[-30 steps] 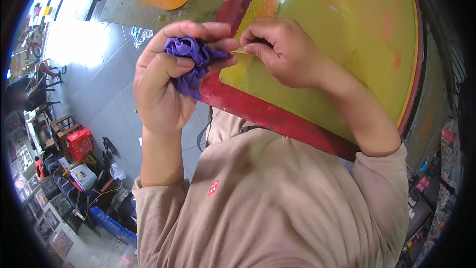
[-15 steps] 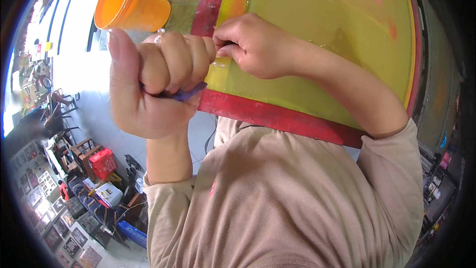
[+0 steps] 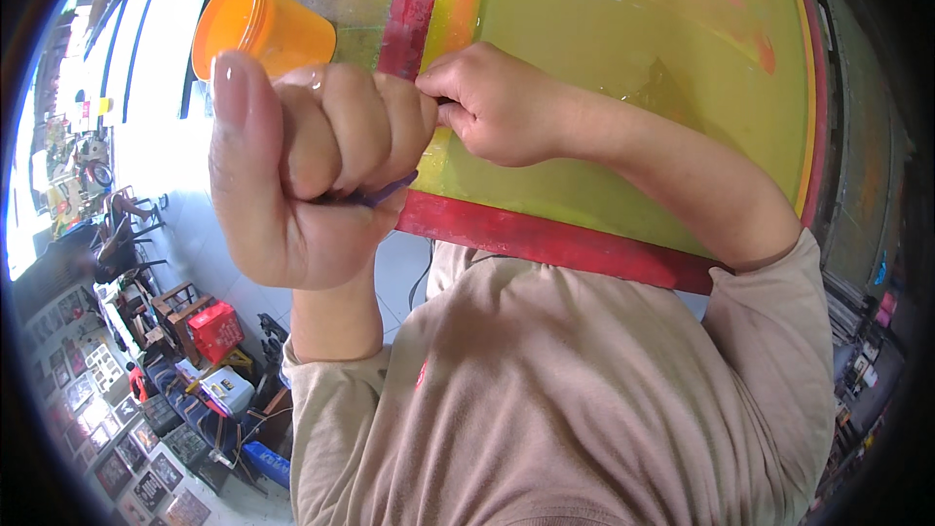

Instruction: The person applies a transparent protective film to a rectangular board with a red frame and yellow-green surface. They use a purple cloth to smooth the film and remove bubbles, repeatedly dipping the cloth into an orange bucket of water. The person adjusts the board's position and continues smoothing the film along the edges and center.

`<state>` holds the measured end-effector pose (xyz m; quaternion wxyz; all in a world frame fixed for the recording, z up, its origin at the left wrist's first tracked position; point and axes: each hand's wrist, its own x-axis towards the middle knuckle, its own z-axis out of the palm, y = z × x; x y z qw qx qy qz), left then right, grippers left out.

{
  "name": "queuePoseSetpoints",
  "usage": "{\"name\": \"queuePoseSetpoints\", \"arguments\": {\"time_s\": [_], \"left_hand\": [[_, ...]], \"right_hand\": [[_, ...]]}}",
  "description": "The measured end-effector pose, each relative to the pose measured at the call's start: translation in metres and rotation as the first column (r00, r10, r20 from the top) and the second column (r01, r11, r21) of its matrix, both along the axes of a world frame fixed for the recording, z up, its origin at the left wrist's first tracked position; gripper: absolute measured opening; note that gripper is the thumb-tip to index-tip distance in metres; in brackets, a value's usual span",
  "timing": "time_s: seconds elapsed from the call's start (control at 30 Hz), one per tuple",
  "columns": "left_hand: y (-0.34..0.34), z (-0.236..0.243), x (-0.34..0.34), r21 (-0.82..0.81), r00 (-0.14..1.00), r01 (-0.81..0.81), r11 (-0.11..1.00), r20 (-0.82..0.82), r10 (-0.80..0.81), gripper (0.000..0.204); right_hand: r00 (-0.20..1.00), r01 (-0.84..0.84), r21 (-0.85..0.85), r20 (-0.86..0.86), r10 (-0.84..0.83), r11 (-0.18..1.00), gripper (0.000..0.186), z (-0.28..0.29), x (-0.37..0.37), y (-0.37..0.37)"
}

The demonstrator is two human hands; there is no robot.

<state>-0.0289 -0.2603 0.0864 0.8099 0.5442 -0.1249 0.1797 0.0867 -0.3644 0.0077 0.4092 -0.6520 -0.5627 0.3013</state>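
Observation:
My left hand is a tight fist with the thumb up. A purple scrap, perhaps cloth or thin plastic, pokes out of its palm side; most of it is hidden. Against the fist's knuckles, my right hand is closed in a pinch, and whatever its fingertips hold is hidden. Both hands are over the left part of a screen-printing frame with red edges. Its yellow-green mesh looks wet and carries pink-orange smears. The left thumb and knuckles shine with moisture.
An orange bucket stands beyond my left fist, on a stained surface left of the frame. Farther left and below are a tiled floor, a wooden chair, a red box and a blue bag. Dark shelving lines the right edge.
The view has shifted a little, so the bucket and frame sit lower. My left fist has moved slightly right, pressing closer to my right hand. Less of the purple scrap shows.

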Motion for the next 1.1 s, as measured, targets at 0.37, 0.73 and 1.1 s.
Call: {"name": "queuePoseSetpoints", "arguments": {"time_s": [0.37,0.73,1.1], "left_hand": [[0.02,-0.006,-0.014,0.006,0.984,-0.114,0.993,-0.14,0.114,0.024],[-0.021,-0.078,-0.08,0.874,0.585,-0.398,0.279,0.008,0.811,0.03],[-0.011,-0.091,-0.059,0.856,0.74,-0.456,0.243,0.214,0.637,0.026]], "right_hand": [[0.999,0.033,0.036,-0.026,-0.032,0.999,0.007,-0.003,-0.002,0.003],[0.999,0.047,0.042,-0.015,-0.046,0.998,0.002,0.005,-0.006,-0.002],[0.986,0.096,-0.065,-0.134,-0.104,0.993,0.002,0.012,-0.004,0.0]]}}
